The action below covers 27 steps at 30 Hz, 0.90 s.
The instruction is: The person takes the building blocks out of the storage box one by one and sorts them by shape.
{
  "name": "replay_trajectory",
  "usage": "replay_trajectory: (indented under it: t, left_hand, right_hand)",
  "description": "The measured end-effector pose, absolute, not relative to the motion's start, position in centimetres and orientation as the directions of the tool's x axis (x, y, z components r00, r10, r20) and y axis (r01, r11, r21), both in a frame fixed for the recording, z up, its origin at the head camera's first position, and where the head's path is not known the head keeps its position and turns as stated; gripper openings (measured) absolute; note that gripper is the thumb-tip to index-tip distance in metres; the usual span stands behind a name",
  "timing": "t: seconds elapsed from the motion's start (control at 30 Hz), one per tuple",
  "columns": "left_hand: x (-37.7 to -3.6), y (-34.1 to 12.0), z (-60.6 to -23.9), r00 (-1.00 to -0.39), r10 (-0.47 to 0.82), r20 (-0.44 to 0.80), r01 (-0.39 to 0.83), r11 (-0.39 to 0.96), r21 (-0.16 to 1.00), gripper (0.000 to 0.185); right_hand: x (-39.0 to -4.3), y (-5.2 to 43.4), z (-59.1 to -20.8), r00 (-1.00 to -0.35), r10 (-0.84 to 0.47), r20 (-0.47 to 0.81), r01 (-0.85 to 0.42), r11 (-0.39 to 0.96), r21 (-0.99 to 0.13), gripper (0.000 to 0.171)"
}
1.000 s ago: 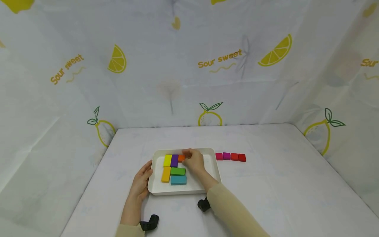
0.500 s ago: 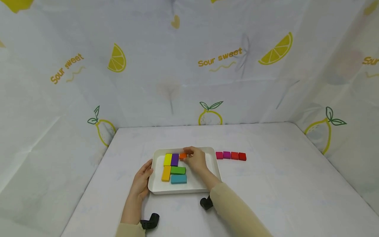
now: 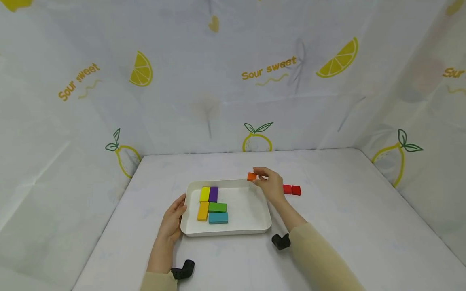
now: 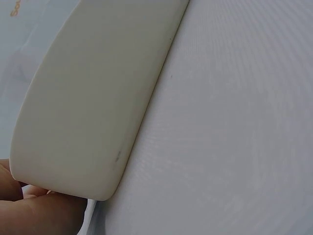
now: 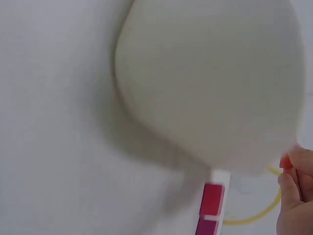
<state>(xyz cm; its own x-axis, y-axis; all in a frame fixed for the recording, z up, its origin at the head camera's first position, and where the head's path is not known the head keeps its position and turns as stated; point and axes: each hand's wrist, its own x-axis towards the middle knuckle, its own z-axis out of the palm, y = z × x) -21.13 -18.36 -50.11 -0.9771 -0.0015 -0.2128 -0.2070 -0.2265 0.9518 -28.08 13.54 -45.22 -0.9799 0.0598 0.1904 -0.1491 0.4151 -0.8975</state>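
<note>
Between the right hand's thumb and fingers is a small orange block, pinched over the far right rim of a white tray. At the tray's left end, the left hand grips the edge, thumb at the rim. On the tray's left half lie a yellow block, a purple block, an amber block, a green block and a blue block. The left wrist view shows fingers against the tray's corner.
Right of the tray, two red blocks show past the right hand. A pink block and a magenta block in that row appear in the right wrist view. A white printed curtain stands behind the table.
The right hand has lifted the orange block from beside the purple one and carried it right and away, to the tray's far rim. The left hand stays at the tray.
</note>
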Motion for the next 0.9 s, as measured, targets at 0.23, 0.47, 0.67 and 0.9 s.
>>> replay_trajectory:
  t: [0.23,0.47,0.67,0.9]
  left_hand:
    - [-21.3,-18.3,-50.1,-0.978,-0.004,-0.208,-0.201,-0.249,0.947,0.053]
    - [-21.3,-18.5,-50.1,-0.978,-0.003,-0.21,-0.203,-0.245,0.948,0.053]
    - [-21.3,-18.4,-50.1,-0.977,0.003,-0.215,-0.209,-0.249,0.946,0.053]
    - [-21.2,-18.3,-49.9,-0.975,0.004,-0.222,-0.217,-0.243,0.946,0.053]
  right_hand:
    - [-27.8,22.0,-45.3,-0.967,0.138,0.215,-0.117,0.507,-0.854,0.041]
    - [-26.8,28.3,-45.7,-0.965,0.184,0.187,-0.045,0.585,-0.81,0.044]
    - [-26.1,30.6,-46.3,-0.976,0.163,0.144,-0.011,0.624,-0.781,0.047]
    - [-25.7,32.4,-47.5,-0.993,0.083,0.081,-0.014,0.61,-0.792,0.047]
